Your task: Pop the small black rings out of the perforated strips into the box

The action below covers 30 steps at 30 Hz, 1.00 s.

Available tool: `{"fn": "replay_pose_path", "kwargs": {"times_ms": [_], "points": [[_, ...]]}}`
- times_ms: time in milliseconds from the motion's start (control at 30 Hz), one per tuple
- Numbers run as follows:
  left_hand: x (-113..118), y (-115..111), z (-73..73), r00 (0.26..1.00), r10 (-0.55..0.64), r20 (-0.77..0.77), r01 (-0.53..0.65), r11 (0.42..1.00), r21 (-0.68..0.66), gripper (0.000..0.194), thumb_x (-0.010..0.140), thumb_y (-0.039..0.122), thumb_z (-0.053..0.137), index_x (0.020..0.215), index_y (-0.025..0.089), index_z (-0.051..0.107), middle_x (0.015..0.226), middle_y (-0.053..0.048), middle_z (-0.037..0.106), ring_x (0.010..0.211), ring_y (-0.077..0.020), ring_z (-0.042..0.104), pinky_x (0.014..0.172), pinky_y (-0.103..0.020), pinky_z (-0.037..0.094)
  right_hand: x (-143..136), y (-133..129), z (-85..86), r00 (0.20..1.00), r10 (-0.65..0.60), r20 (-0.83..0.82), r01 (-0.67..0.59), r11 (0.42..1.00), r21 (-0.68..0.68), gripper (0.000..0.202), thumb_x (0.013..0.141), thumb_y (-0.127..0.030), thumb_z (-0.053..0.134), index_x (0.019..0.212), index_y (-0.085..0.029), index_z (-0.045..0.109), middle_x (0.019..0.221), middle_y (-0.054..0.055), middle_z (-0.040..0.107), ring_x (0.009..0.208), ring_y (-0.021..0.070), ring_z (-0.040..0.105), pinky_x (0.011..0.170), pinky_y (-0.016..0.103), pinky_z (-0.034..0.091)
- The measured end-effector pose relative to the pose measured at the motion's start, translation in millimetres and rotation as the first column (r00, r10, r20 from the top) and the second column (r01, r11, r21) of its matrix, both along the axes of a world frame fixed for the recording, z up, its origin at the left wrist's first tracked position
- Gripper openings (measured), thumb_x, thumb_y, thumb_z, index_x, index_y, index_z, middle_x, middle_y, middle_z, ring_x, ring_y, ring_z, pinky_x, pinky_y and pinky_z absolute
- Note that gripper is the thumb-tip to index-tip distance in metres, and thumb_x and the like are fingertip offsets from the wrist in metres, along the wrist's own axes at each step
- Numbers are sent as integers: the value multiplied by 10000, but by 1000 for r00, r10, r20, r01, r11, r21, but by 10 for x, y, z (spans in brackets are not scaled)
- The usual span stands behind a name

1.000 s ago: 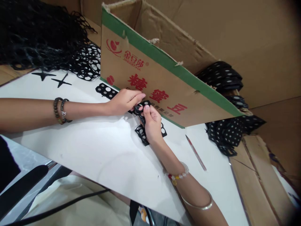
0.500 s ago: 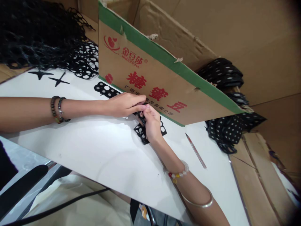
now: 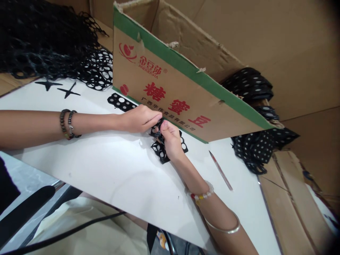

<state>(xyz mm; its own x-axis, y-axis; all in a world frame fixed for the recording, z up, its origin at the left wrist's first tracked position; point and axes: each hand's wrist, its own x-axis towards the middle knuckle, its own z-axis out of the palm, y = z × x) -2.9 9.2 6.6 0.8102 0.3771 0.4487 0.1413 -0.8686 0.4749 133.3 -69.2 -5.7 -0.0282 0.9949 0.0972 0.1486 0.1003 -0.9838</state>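
Note:
Between my two hands is a black sheet piece with round holes (image 3: 155, 130). My left hand (image 3: 139, 118), coming in from the left, has its fingers closed on the piece's upper edge. My right hand (image 3: 172, 141) pinches the same piece between thumb and fingers. Below and beside the right hand, more black holed material (image 3: 160, 151) lies on the white table (image 3: 114, 180); whether it joins the held piece is hidden. A black strip with round dots or holes (image 3: 122, 102) lies behind my left wrist, along the box's base.
A cardboard box (image 3: 164, 78) with a green rim stands just behind my hands. Black netting (image 3: 45, 42) is heaped at the far left, with two black star-shaped scraps (image 3: 69, 91) near it. A pen (image 3: 221, 170) lies right; stacked dotted black pieces (image 3: 255, 147) sit beyond.
My fingertips have parted slightly, and more of the black holed piece now shows between them. The rest of the table looks the same.

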Motion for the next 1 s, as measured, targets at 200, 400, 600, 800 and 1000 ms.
{"fn": "replay_pose_path", "kwargs": {"times_ms": [200,400,600,800,1000], "points": [[20,6,22,998,39,38,-34,990,-138,326,878,316,275,662,154,457,561,24,501,490,-78,442,485,-186,316,-59,-33,42,979,-100,177,68,981,180,356,862,-451,342,672,-161,424,619,-13,381,585,89,340,556,221,289],[23,41,49,998,-11,61,31,939,-342,338,852,392,344,656,146,467,576,26,510,538,-77,454,507,-178,327,-50,-28,62,978,-113,176,80,980,185,339,867,-435,337,693,-162,439,620,-13,390,583,89,357,559,218,293],[46,68,84,981,-120,152,193,705,-683,341,846,373,372,663,129,525,490,31,433,429,-61,341,416,-195,264,40,32,29,982,-124,140,102,983,155,430,826,-507,378,577,-157,402,549,-21,366,513,78,310,501,214,258],[59,57,98,970,-133,205,244,543,-803,363,820,349,440,523,163,346,440,67,252,384,-42,212,368,-205,165,29,55,42,984,-155,88,140,978,156,320,824,-440,421,673,-160,442,618,-18,402,606,89,387,576,210,314],[74,59,38,978,-33,205,171,690,-703,342,842,368,397,575,157,361,512,52,307,448,-53,274,420,-196,223,5,37,91,975,-216,48,204,961,189,197,828,-352,445,770,-166,476,585,-32,368,549,83,336,532,208,291]]}}
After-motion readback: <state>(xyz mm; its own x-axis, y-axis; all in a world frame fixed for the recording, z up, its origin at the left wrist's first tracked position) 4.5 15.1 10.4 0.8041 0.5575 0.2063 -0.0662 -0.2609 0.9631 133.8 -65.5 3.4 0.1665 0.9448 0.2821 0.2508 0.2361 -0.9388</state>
